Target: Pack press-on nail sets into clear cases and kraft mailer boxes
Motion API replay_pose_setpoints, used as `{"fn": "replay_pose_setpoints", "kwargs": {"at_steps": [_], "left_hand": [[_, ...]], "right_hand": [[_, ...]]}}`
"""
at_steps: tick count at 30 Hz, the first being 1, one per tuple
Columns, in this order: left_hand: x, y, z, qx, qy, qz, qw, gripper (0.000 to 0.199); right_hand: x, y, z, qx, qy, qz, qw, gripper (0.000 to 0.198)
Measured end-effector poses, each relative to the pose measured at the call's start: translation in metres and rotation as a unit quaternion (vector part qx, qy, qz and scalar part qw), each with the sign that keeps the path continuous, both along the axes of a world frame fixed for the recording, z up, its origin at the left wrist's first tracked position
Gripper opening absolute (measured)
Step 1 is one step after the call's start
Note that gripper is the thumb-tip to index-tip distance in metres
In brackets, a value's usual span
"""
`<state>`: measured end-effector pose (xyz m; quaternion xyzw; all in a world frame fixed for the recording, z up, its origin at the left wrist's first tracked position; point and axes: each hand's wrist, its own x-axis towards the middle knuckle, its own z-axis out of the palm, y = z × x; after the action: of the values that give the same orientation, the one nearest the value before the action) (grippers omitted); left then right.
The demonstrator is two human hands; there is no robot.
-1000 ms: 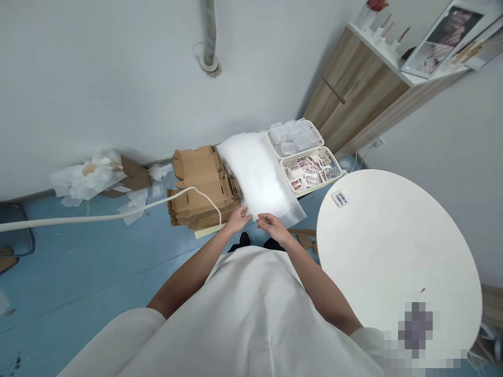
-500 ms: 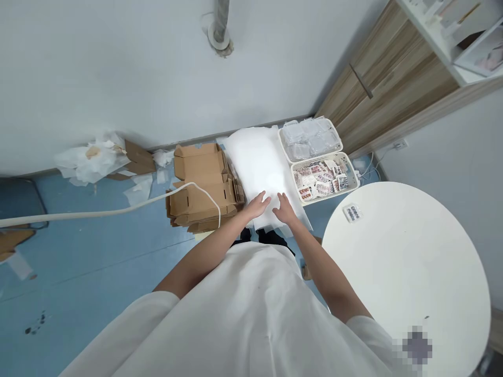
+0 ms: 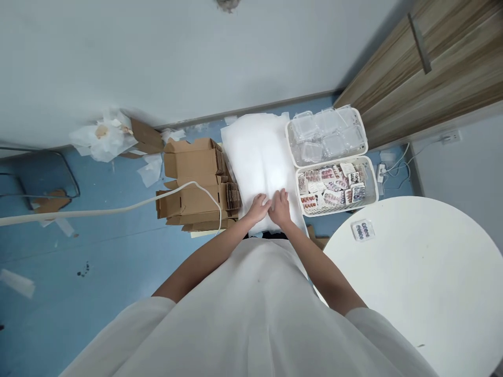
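Note:
A stack of white, soft-looking foam sheets (image 3: 261, 152) lies in front of my body, between flattened cardboard and baskets. My left hand (image 3: 258, 208) is on the near part of the stack, its fingers bent and closed on the top sheet. Close beside it, my right hand (image 3: 280, 208) has its fingers drawn together on the same sheet. The two hands almost meet at the fingertips. A slight ridge runs up the sheet from between them. What lies under the fingers is hidden.
Flattened cardboard boxes (image 3: 196, 183) are piled at left, crossed by a white cable (image 3: 118, 210). At right stand a basket of clear cases (image 3: 288, 141) and a basket of press-on nail packs (image 3: 371, 180). A round white table (image 3: 424, 272) holds one nail pack (image 3: 362, 230).
My hands have come closer together on the foam, and their fingers have curled in. The view has tilted down, bringing the baskets and table nearer.

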<state>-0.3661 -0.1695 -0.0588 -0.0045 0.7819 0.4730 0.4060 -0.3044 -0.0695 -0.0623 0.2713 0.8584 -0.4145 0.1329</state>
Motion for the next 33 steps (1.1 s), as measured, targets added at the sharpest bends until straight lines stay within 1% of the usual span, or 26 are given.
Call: {"fn": "replay_pose_setpoints", "kwargs": {"at_steps": [4,6,9,11,13,16,18,19,21,24,26,28,31,33], "left_hand": [[-0.001,0.005,0.001,0.004,0.033,0.029,0.999,0.026],[-0.005,0.005,0.000,0.009,0.035,0.049,0.998,0.024],[-0.010,0.000,-0.002,0.001,0.025,0.112,0.993,0.022],[-0.013,-0.004,-0.005,-0.009,0.017,0.146,0.989,0.020],[-0.014,-0.008,-0.006,-0.012,0.011,0.161,0.987,0.019],[-0.015,-0.013,-0.007,-0.006,-0.002,0.167,0.986,0.020],[-0.015,-0.015,-0.006,0.002,-0.017,0.162,0.987,0.021],[-0.015,-0.015,-0.005,0.010,-0.027,0.153,0.988,0.022],[-0.015,-0.017,0.000,0.032,-0.051,0.130,0.990,0.024],[-0.015,-0.022,0.011,0.053,-0.077,0.089,0.992,0.030],[-0.015,-0.028,0.020,0.055,-0.079,0.061,0.993,0.037],[-0.014,-0.036,0.028,0.058,-0.076,0.037,0.995,0.039],[-0.014,-0.049,0.036,0.067,-0.063,0.022,0.996,0.039],[-0.014,-0.057,0.039,0.073,-0.054,0.017,0.996,0.038]], "right_hand": [[-0.001,-0.017,0.005,0.006,0.013,0.067,0.998,0.071],[-0.003,-0.017,0.010,0.013,0.023,0.094,0.995,0.069],[-0.006,-0.010,0.016,0.016,0.046,0.108,0.993,0.064],[-0.006,-0.005,0.018,0.004,0.057,0.080,0.995,0.061],[-0.006,-0.001,0.019,-0.017,0.059,0.018,0.998,0.061],[-0.008,0.002,0.018,-0.049,0.071,-0.055,0.995,0.054],[-0.011,0.004,0.016,-0.043,0.091,-0.077,0.992,0.043],[-0.012,0.005,0.016,-0.030,0.101,-0.087,0.991,0.039],[-0.014,0.011,0.016,0.009,0.114,-0.104,0.988,0.037],[-0.010,0.023,0.014,0.082,0.106,-0.100,0.986,0.042],[-0.005,0.030,0.013,0.126,0.083,-0.083,0.985,0.048],[-0.001,0.033,0.012,0.153,0.075,-0.050,0.984,0.056],[0.002,0.027,0.016,0.198,0.081,-0.008,0.977,0.064],[0.002,0.018,0.024,0.230,0.076,0.005,0.970,0.062]]}}
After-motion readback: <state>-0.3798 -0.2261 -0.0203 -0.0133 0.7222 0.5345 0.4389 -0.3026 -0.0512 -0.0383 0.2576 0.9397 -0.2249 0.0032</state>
